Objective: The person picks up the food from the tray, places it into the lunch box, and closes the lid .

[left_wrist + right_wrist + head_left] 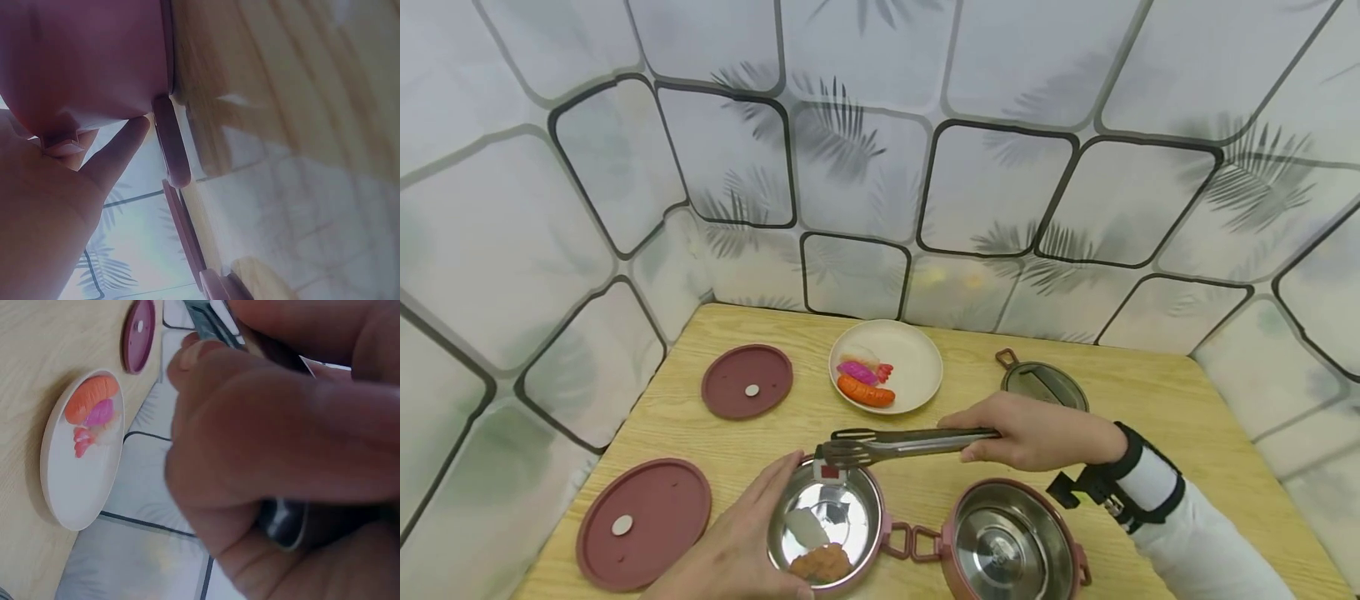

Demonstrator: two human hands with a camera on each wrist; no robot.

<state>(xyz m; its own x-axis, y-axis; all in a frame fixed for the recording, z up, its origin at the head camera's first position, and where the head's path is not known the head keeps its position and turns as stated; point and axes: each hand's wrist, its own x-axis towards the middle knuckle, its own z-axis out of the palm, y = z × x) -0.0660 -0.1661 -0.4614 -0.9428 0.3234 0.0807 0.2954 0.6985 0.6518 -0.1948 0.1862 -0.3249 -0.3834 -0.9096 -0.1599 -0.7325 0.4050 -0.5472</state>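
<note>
My right hand grips a pair of tongs, their tips pointing left over the left pot. At the tips is a small white piece with a red square and a dark edge, which looks like a toy sushi roll. Below it, the shiny pink-sided pot holds a pale piece and an orange-brown fried-looking piece. Around that pot's left side my left hand spreads, thumb low and fingers along the far rim. One straight finger rests against its wall.
A second pot stands right, its handle close to the first pot's. Behind, a cream plate bears a sausage, a purple piece and a shrimp. Two maroon lids lie left. A small dark pan sits behind my right hand.
</note>
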